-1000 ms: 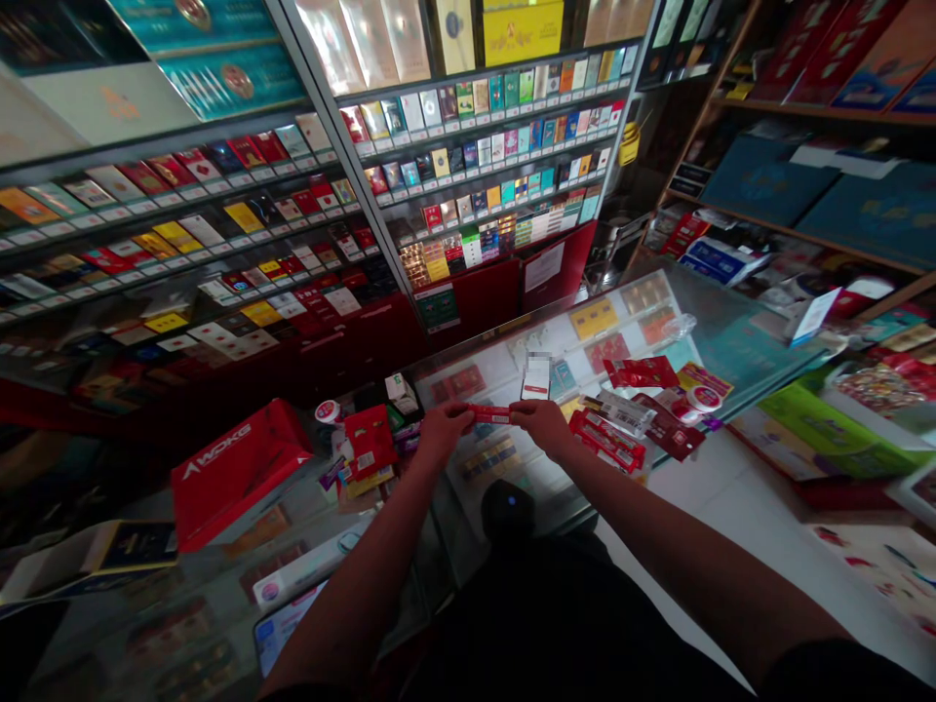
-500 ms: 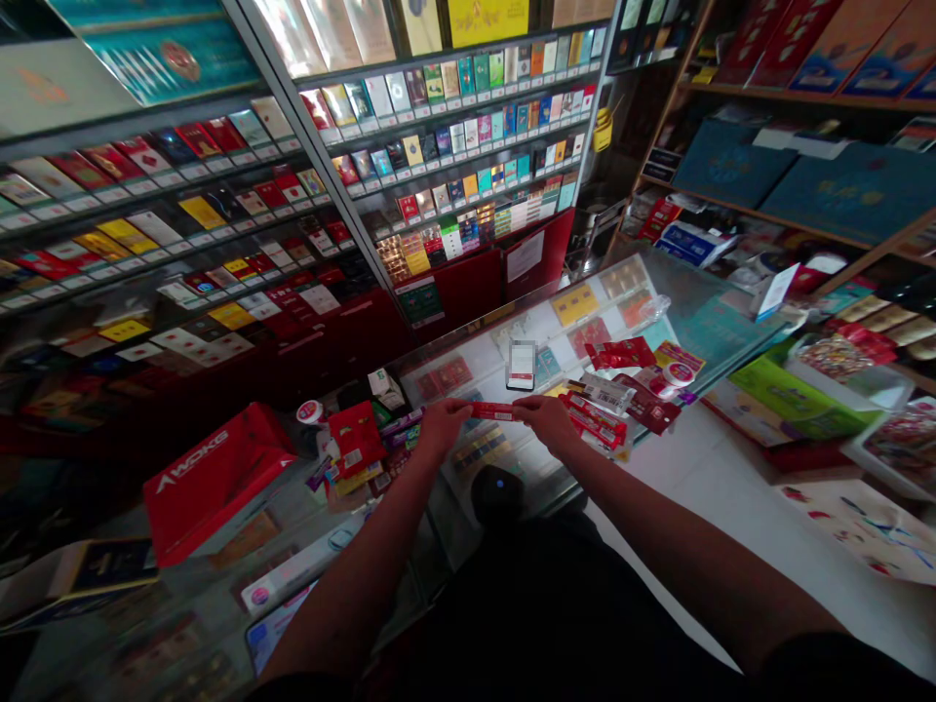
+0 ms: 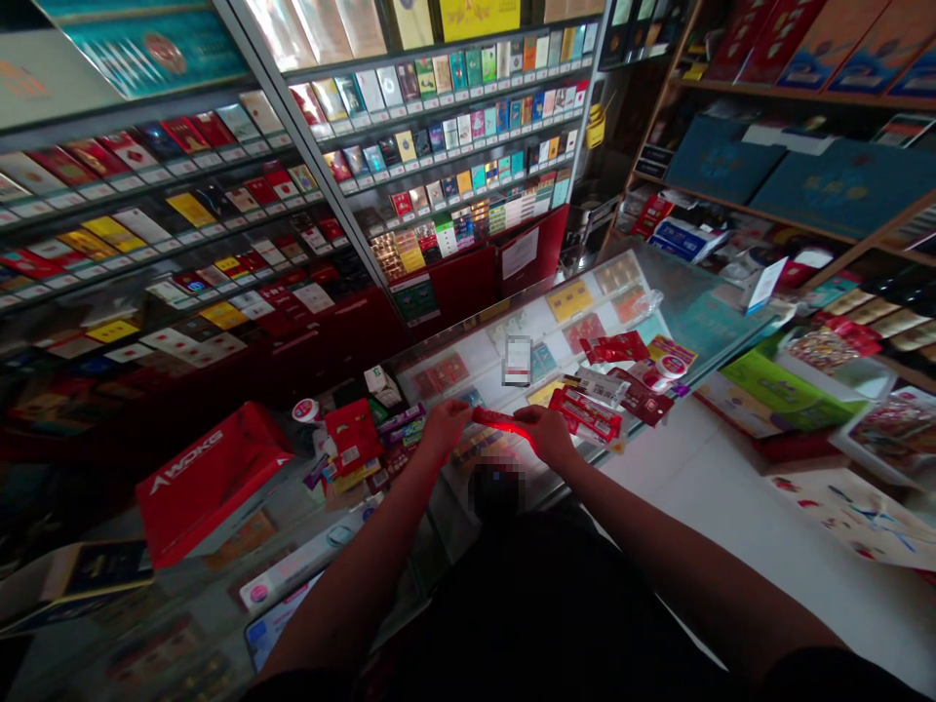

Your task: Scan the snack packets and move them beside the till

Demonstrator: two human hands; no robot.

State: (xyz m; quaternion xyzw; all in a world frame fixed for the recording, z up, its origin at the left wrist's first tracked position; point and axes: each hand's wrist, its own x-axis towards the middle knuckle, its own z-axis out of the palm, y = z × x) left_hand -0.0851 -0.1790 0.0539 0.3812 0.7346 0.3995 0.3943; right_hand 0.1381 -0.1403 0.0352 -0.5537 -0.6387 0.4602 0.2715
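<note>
Red and narrow, the slim packet point(image 3: 491, 419) runs between your left hand point(image 3: 444, 431) and your right hand point(image 3: 550, 436). Each hand pinches one end, thumb and fingertips closed down to the packet's own thickness, holding nothing else. That tip-only grip seems meant to leave the long middle uncovered in the red glow point(image 3: 514, 428), which also tints your right fingers. Just nearer you than the packet sits a dark device point(image 3: 497, 490), likely the glow's source; coarse pixels mask its outline. The packet appears lifted over the glass counter point(image 3: 479, 356), though from this steep angle you can't be sure how high.

Beyond the packet is a pale slab point(image 3: 518, 361), its edges broken into squares and its face unreadable. Right of the packet, red wrappers point(image 3: 585, 413), a brown pouch point(image 3: 638, 395) and a round tub point(image 3: 671, 366) crowd together; left of it, a red pouch point(image 3: 352, 436) tops another heap. The two heaps look parted to give your hands working room. Farther left of the packet stands a big red box point(image 3: 212, 478), and nearer you a phone point(image 3: 270, 624) is partly hidden by your left forearm point(image 3: 366, 575). Well beyond the packet, lit shelves point(image 3: 453, 136) carry labels too small to read.
</note>
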